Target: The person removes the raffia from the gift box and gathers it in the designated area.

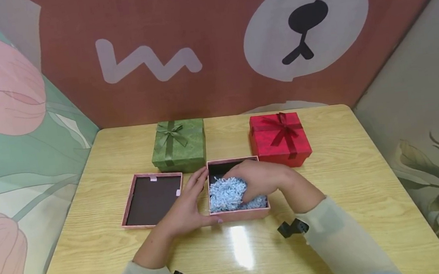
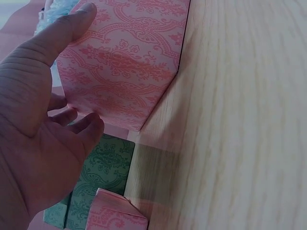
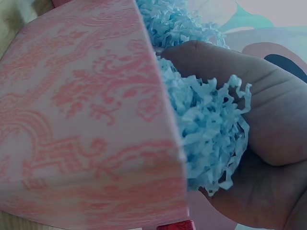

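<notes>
An open pink patterned box (image 1: 241, 215), dark inside, stands on the table with light blue shredded paper (image 1: 227, 194) in it. My left hand (image 1: 183, 210) grips its left side, the thumb on the front wall and the fingers along the side wall. Inside the box, my right hand (image 1: 257, 176) grips some of the shreds, fingertips hidden. In the right wrist view, blue shreds (image 3: 208, 129) bulge over the box wall around my thumb. The left wrist view shows the thumb and bent fingers of my left hand (image 2: 45, 110) against the patterned wall.
The pink lid (image 1: 152, 202) lies upturned on the table, left of the box. Behind stand a green gift box (image 1: 189, 151) with a bow and a red gift box (image 1: 278, 142) with a ribbon. A patterned cloth backdrop (image 1: 215, 93) rises behind the table's far edge.
</notes>
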Motion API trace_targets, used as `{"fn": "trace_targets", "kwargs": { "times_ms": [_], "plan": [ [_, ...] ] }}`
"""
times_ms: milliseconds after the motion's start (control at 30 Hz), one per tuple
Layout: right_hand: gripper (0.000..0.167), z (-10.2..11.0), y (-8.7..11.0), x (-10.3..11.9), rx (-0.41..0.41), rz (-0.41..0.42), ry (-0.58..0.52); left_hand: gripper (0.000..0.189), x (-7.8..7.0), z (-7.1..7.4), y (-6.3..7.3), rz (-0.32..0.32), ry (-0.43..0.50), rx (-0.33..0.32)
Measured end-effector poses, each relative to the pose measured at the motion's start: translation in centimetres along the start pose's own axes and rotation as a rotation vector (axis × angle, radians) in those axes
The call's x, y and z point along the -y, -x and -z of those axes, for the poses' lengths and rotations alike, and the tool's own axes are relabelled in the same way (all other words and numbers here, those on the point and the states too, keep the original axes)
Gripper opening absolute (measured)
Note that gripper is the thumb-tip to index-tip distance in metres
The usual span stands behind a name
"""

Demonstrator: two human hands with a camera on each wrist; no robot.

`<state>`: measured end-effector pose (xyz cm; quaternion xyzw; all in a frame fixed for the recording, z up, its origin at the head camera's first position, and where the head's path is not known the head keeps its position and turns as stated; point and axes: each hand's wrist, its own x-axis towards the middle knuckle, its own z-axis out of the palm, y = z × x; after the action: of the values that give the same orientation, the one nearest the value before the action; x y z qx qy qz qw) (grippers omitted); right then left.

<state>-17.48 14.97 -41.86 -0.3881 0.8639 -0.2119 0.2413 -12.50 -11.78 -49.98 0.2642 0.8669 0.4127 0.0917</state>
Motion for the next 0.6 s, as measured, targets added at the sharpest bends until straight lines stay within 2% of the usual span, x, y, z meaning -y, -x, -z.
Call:
{"fn": "trace_targets", "kwargs": {
  "times_ms": [300,600],
  "plan": [
    [0.074,1.2,0.8,0.1,-0.031,-0.030,-0.069,0.132,0.0,0.0,0.0,-0.011,-0.011,-0.011],
    [0.073,2.0,1.7,0.4,-0.054,-0.019,-0.059,0.133,-0.1,0.0,0.0,-0.016,-0.007,-0.023]
  ]
}}
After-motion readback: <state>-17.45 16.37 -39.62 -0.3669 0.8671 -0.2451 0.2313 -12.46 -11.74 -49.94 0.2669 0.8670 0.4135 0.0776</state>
